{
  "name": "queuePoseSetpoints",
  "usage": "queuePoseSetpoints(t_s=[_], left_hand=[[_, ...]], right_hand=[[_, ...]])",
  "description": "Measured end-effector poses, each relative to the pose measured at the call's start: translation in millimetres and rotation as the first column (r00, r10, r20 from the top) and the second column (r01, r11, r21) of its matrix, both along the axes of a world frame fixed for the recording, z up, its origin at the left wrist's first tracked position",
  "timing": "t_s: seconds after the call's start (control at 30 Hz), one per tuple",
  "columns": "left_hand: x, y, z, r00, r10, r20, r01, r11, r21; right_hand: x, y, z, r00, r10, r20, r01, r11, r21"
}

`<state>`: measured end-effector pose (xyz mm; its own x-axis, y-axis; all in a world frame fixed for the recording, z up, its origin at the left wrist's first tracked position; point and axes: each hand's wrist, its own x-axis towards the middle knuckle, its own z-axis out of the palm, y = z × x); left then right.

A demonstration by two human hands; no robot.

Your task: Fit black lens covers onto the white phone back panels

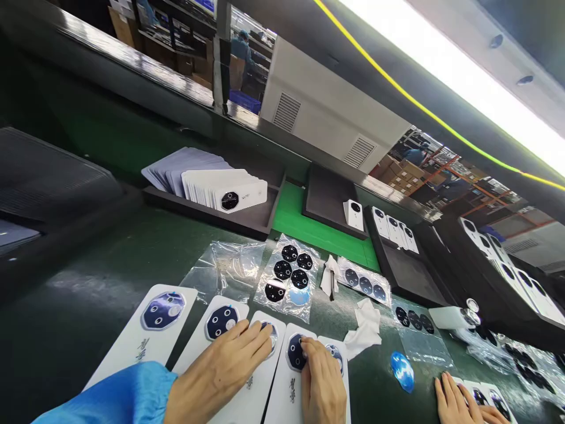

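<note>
Several white phone back covers (145,333) lie side by side on the dark green belt (66,318) in front of me. My left hand (220,371), in a blue sleeve, lies flat with its fingers stretched over the camera ring of the third cover (269,330). My right hand (322,383) presses its fingertips together on the dark camera lens piece (295,351) of the fourth cover (286,388). Both hands touch the covers; neither lifts anything.
Clear bags of dark lens pieces (289,274) lie beyond the covers, with white cloths (364,327) and a blue film tab (402,370). Dark trays (247,221) hold stacked white covers. Another person's hand (454,400) works at the lower right.
</note>
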<state>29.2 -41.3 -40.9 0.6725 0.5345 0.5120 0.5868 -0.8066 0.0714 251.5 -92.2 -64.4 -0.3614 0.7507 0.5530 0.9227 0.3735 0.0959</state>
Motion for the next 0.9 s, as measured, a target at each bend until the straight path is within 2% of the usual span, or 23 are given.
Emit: queuePoseSetpoints(t_s=[0.1,0.2,0.27,0.37,0.43,0.5,0.57,0.7,0.9], left_hand=[[-2.4,-2.6,5.0,1.000,0.004,-0.024,-0.003,1.000,0.023],[-21.0,-2.6,9.9,1.000,-0.027,0.014,0.027,1.000,0.014],[-43.7,-0.7,8.3,0.997,0.008,0.075,-0.008,1.000,-0.003],[-88.2,6.1,-2.2,0.974,0.164,0.157,-0.163,0.986,-0.019],[-117.6,11.8,-10.5,0.959,0.243,0.143,-0.241,0.970,-0.036],[-140.6,16.0,-16.2,0.929,0.322,0.181,-0.324,0.946,-0.015],[-154.2,17.6,-18.1,0.911,0.350,0.216,-0.361,0.932,0.011],[-157.5,15.3,-15.4,0.920,0.326,0.217,-0.333,0.943,-0.004],[-145.6,13.6,-14.0,0.925,0.342,0.164,-0.313,0.933,-0.180]], right_hand=[[3.7,0.1,7.3,1.000,0.002,0.018,-0.002,1.000,0.005],[-6.7,3.1,16.9,0.996,0.034,0.082,-0.030,0.998,-0.047],[-30.0,7.6,17.6,0.996,0.061,0.066,-0.057,0.996,-0.067],[-82.8,19.0,7.3,0.982,0.099,-0.163,-0.100,0.995,0.000],[-115.3,29.1,-1.4,0.943,0.142,-0.301,-0.135,0.990,0.044],[-135.5,38.8,-7.0,0.925,0.150,-0.348,-0.149,0.988,0.030],[-142.5,46.0,-9.7,0.933,0.140,-0.332,-0.146,0.989,0.006],[-136.6,52.0,-15.4,0.951,0.128,-0.282,-0.140,0.990,-0.023],[-130.2,50.0,-23.7,0.959,0.133,-0.251,-0.146,0.989,-0.032]])
